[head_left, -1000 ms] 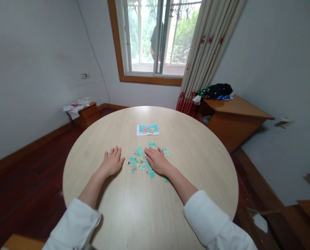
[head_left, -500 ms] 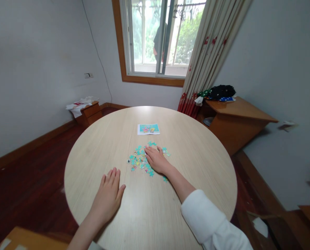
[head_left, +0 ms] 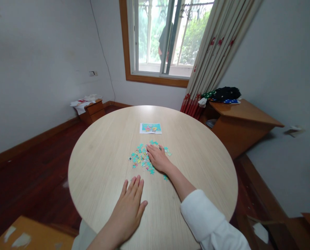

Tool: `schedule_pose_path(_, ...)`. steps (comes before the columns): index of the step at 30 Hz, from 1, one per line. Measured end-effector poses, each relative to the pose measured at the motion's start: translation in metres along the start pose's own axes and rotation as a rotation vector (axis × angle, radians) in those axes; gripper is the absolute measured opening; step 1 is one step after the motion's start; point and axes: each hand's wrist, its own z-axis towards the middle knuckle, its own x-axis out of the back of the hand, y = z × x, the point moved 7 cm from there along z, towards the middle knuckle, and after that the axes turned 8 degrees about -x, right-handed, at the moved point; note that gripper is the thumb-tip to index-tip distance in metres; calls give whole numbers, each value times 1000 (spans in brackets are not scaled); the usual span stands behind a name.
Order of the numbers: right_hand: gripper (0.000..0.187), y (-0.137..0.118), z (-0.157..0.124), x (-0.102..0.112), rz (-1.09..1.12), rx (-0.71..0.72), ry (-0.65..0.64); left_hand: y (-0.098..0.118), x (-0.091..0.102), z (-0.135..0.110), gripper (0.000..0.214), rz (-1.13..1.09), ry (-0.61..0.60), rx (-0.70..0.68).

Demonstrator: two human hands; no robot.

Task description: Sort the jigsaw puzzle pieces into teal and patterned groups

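Observation:
A scatter of small turquoise puzzle pieces (head_left: 140, 159) lies near the middle of a round pale wooden table (head_left: 201, 163). My right hand (head_left: 158, 158) rests flat on the right part of the pile, fingers stretched out. My left hand (head_left: 128, 210) lies flat and open on bare wood close to the near edge, apart from the pieces, holding nothing. A small printed picture card (head_left: 150, 128) lies beyond the pile toward the window.
A wooden side table (head_left: 242, 118) with dark clothes stands at the right by a curtain (head_left: 217, 52). A low wooden stool (head_left: 93, 110) with papers is at the left wall. A person stands outside the window (head_left: 165, 41). A cardboard box (head_left: 32, 236) sits at bottom left.
My left hand has slid back from beside the pile toward the near edge and to the right. My right hand stays on the pieces. The view has shifted slightly left.

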Motion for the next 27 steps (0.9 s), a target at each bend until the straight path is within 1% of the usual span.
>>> schedule_pose_path(5,40,-1,-1,3,17,16,30,-4,1,12,58,4,-64,22)
schedule_pose_path(9,40,-1,-1,5,8,-10,27,-11,3,18,60,1,-74,32)
schedule_pose_path(13,44,4,0,5,-46,-78,-10,-27,13,33,60,-6,-51,62)
schedule_pose_path(17,49,6,-2,2,-84,-129,-50,-51,19,59,61,-13,-73,140)
schedule_pose_path(19,54,4,-4,0,-94,-131,-68,-63,18,71,63,-20,-99,197)
schedule_pose_path(21,59,2,-6,-3,-103,-125,-101,-70,14,80,65,-26,-122,223)
schedule_pose_path(24,63,1,-7,-9,-116,-132,-155,-73,9,85,66,-20,-156,233)
schedule_pose_path(27,64,2,-6,-10,-124,-145,-164,-73,7,86,67,5,-183,229)
